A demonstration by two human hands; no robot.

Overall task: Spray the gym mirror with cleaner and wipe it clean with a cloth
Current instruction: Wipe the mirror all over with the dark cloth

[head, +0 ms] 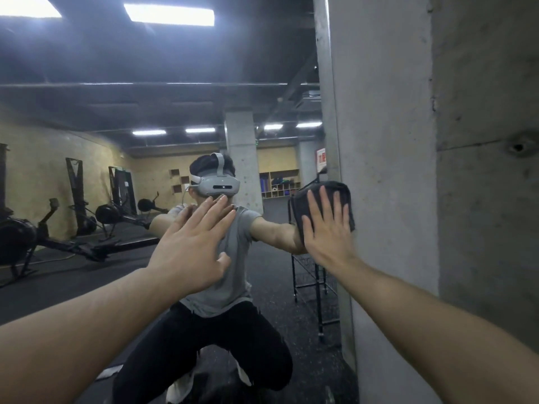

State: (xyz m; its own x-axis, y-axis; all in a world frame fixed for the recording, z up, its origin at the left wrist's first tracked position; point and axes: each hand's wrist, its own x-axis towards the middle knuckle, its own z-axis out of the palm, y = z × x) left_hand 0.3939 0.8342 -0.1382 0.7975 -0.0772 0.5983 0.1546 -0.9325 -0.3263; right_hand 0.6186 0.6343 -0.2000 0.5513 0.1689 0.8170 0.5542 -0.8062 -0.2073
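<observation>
The gym mirror (122, 176) fills the left and middle of the view and shows my crouching reflection. A dark grey cloth (339, 189) lies flat against the glass at the mirror's right edge. My right hand (328, 228) presses on the cloth with straight, spread fingers. My left hand (195, 243) is open with fingers straight, its fingertips touching the glass near the centre. No spray bottle is in view.
A grey concrete pillar (437, 170) borders the mirror on the right. In the reflection, rowing machines (43, 237) line the left wall, a black wire rack (313, 284) stands at the right, and dark rubber flooring lies behind me.
</observation>
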